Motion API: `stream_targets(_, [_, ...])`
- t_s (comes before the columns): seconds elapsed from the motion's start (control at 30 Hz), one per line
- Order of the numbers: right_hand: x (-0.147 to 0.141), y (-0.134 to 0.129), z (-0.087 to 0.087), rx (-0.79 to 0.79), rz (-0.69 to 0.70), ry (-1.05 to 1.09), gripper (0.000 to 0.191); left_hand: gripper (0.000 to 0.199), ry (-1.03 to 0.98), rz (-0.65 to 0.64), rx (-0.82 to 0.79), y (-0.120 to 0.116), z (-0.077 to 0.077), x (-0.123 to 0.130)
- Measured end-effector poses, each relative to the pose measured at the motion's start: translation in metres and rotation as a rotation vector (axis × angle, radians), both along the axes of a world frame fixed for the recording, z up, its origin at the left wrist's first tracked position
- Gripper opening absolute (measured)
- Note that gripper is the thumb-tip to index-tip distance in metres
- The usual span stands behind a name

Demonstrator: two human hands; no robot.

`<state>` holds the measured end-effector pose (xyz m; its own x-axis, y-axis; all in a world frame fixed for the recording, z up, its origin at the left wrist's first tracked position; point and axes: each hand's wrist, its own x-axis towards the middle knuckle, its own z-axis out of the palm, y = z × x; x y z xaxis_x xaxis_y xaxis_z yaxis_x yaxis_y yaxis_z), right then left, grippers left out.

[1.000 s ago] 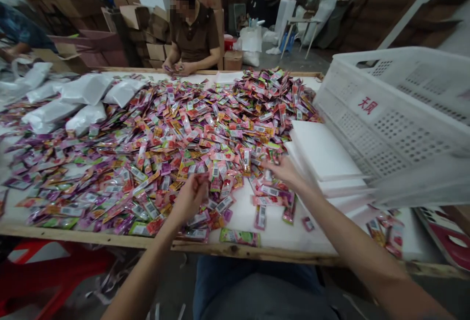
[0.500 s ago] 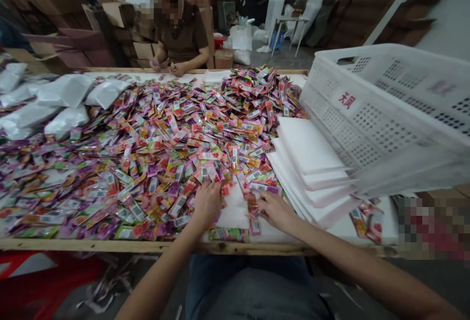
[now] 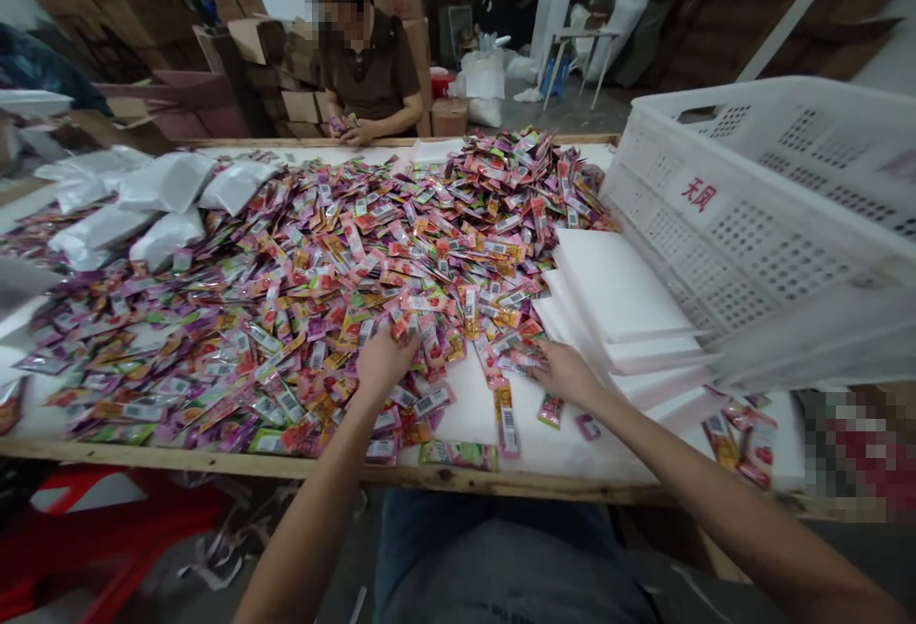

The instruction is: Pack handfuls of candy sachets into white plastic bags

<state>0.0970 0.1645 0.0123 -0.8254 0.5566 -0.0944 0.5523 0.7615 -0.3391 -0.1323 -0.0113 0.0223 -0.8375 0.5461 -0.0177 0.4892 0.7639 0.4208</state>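
Small colourful packets (image 3: 315, 290) lie in a wide heap on the white, wood-edged table (image 3: 501, 481). My left hand (image 3: 385, 357) rests at the near side of the heap, its fingers bent over a reddish packet. My right hand (image 3: 569, 371) is beside the stack of white pouches (image 3: 615, 290), its fingertips at a pink packet (image 3: 522, 357); whether they grip it is too blurred to tell. Between my hands, an orange packet (image 3: 505, 414) lies on the white surface, and a green packet (image 3: 458, 454) is near the front edge.
A white perforated crate (image 3: 744, 214) tilts at the right. Filled white bags (image 3: 164, 180) lie at the left. Across the table, a person (image 3: 372, 71) holds packets. A red plastic stool (image 3: 121, 529) is at the lower left, below the table edge.
My hands have moved apart: the left slightly left and up the heap, the right farther right. More white surface shows between them. The view has shifted left, and the person's hands are now together.
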Motion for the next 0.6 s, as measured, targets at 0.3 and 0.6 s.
stream_targets(0.3, [0.013, -0.008, -0.008, 0.003, 0.145, -0.027, 0.016, 0.024, -0.015, -0.125, -0.046, -0.017, -0.008, -0.004])
stream_targets(0.6, [0.015, 0.006, 0.01, 0.021, 0.112, -0.034, 0.049, 0.041, 0.062, -0.374, 0.289, -0.004, 0.022, -0.05])
